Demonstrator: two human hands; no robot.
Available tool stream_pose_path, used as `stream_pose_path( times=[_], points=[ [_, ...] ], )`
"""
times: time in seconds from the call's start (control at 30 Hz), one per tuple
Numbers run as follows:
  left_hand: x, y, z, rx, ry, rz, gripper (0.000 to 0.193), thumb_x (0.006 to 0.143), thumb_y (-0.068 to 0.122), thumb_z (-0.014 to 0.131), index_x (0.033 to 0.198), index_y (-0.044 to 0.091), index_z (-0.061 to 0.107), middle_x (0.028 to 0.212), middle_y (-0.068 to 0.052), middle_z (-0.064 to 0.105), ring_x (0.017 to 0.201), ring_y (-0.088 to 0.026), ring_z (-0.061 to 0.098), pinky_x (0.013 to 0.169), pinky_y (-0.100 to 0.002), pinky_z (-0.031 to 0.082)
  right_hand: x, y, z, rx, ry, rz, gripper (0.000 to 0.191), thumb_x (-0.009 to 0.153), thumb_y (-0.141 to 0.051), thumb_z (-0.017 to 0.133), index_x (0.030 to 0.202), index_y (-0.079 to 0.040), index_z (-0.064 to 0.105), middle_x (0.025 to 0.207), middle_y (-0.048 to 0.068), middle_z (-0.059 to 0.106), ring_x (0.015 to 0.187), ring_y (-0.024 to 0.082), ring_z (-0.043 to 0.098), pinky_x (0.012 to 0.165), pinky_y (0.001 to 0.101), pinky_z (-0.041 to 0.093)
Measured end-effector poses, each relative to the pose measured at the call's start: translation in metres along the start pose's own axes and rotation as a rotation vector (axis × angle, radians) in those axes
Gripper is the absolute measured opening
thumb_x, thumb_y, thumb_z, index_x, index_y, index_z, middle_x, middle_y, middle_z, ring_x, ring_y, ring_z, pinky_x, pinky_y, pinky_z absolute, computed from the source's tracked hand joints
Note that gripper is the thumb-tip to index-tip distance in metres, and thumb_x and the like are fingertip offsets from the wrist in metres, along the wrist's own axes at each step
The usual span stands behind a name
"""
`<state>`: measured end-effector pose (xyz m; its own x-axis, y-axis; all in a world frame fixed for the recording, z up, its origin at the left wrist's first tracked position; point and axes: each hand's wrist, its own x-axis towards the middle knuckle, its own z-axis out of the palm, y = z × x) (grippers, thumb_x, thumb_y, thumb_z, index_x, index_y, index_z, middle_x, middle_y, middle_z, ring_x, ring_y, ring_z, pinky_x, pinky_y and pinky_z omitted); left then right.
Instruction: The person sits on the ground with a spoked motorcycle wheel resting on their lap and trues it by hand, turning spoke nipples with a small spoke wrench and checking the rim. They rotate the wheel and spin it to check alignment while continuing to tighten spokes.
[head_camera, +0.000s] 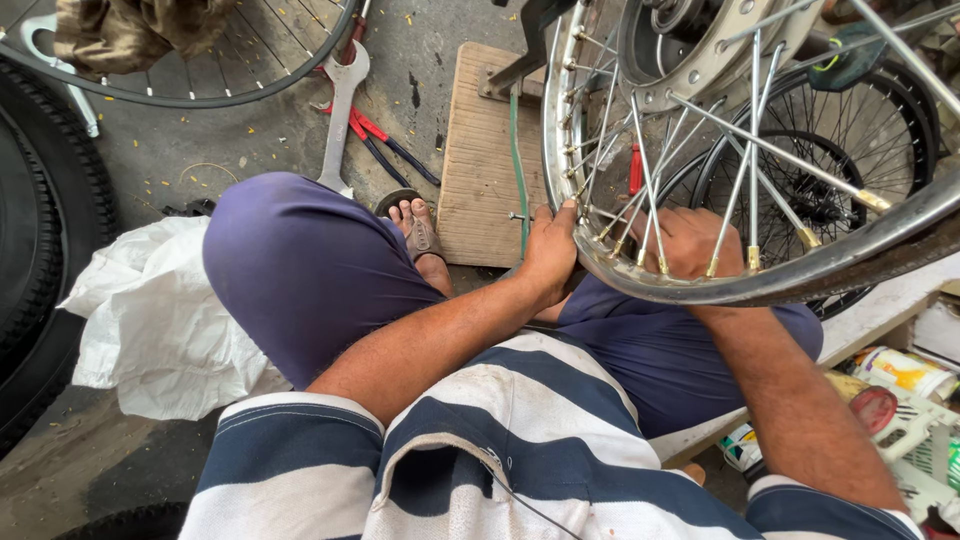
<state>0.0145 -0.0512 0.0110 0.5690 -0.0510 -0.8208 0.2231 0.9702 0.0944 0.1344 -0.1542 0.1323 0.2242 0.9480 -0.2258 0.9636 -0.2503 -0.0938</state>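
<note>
Left hand (548, 250) grips the shiny spoked wheel rim (700, 285) at seven o'clock; right hand (690, 243) curls behind brass-nippled spokes (735, 205), its grip hidden.

A grey concrete floor (240, 140) is showing stains and scattered yellow flecks under even daylight. A large black tyre (40, 250) is lying at the left edge, and a crumpled white plastic sack (150, 320) is resting just beside it. A long steel spanner (342, 110) is lying on the floor with red-handled pliers (375, 135) near it. A bare wooden board (478, 160) is sitting flat on the floor. At the right, black spoked wheels (850, 170) are leaning in the background, and cans and containers (900, 400) are crowding beside a pale wooden plank (880, 305).
</note>
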Motion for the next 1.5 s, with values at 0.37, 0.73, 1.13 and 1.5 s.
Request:
stream_pose_path(
  times=[0.37,0.73,1.13,1.5],
  points=[
    [0.001,-0.008,-0.002,-0.049,0.02,0.032,0.039,0.103,0.031,0.048,0.132,0.006,0.045,0.108,-0.018,0.063,0.088,-0.026,0.067,0.065,-0.04,0.06,-0.004,0.002,0.019,0.131,0.063,-0.042,0.026,0.091,-0.016,0.07,0.111,0.0,0.074,0.077,0.016,0.068,0.062,0.026,0.066,0.054,0.0385,0.052],
    [-0.005,-0.015,-0.007,-0.022,0.062,0.094,0.031,0.103,0.025,0.05,0.126,0.004,0.052,0.09,-0.012,0.061,0.068,-0.02,0.06,0.052,-0.036,0.05,0.011,-0.005,0.1,0.813,0.32,0.807,0.036,0.112,-0.031,0.053,0.1,-0.003,0.072,0.071,0.005,0.059,0.062,0.011,0.055,0.056,0.0329,0.042],
    [0.004,-0.016,-0.012,-0.073,0.027,0.096,0.031,0.104,0.024,0.051,0.125,0.001,0.048,0.104,-0.018,0.061,0.086,-0.027,0.066,0.07,-0.041,0.06,0.044,0.026,0.131,0.933,-0.004,0.516,0.034,0.104,-0.025,0.059,0.128,-0.001,0.063,0.115,0.019,0.066,0.107,0.035,0.065,0.092,0.045,0.051],
    [0.009,-0.01,-0.008,-0.027,0.036,0.097,0.042,0.103,0.029,0.05,0.131,-0.001,0.046,0.109,-0.02,0.061,0.09,-0.027,0.066,0.073,-0.042,0.059,0.03,0.031,0.114,0.264,0.141,0.04,0.038,0.083,0.001,0.062,0.12,-0.001,0.069,0.12,0.019,0.071,0.11,0.039,0.068,0.095,0.0463,0.056]
  ],
)
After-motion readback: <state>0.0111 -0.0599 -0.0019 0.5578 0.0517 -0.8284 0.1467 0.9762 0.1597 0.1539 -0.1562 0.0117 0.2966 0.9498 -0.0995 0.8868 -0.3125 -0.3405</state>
